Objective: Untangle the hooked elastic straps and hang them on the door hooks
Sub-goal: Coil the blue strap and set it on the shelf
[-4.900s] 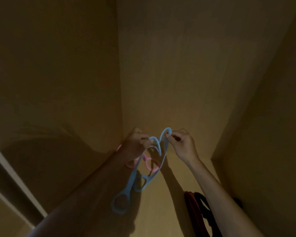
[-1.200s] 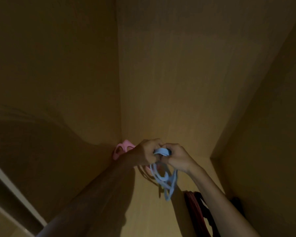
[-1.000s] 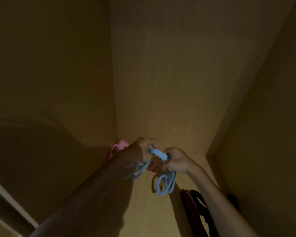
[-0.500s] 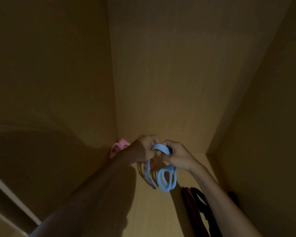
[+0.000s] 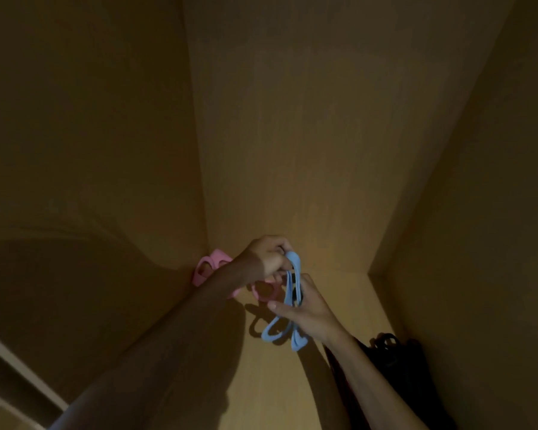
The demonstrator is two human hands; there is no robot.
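- Roughly at mid-view, both hands hold a blue strap (image 5: 293, 264) in front of a dim corner of wood panels (image 5: 308, 135).
- Left hand (image 5: 264, 259) is clenched round the strap's top end, knuckles up. The blue bend pokes out past its fingers.
- Right hand (image 5: 308, 308) sits just below it, curled round the strap's middle, with one digit laid across the front.
- Blue strap: pale, flat and rubbery-looking. Several strands run side by side, fairly straight, between the two hands.
- Below the right hand its looped ends hang free, a wide oval on the left and a narrower one just beside it. They throw a shadow on the panel behind.
- Pink strap (image 5: 212, 259) lies in the corner behind the left wrist and forearm, which hide its middle.
- It has the same flat make, with oval openings. One end shows left of the forearm and another loop shows under the left hand.
- Whether pink and blue touch, I cannot tell.
- A dark bundle (image 5: 392, 352), black and reddish, sits at lower right behind the right forearm, too dim to make out.
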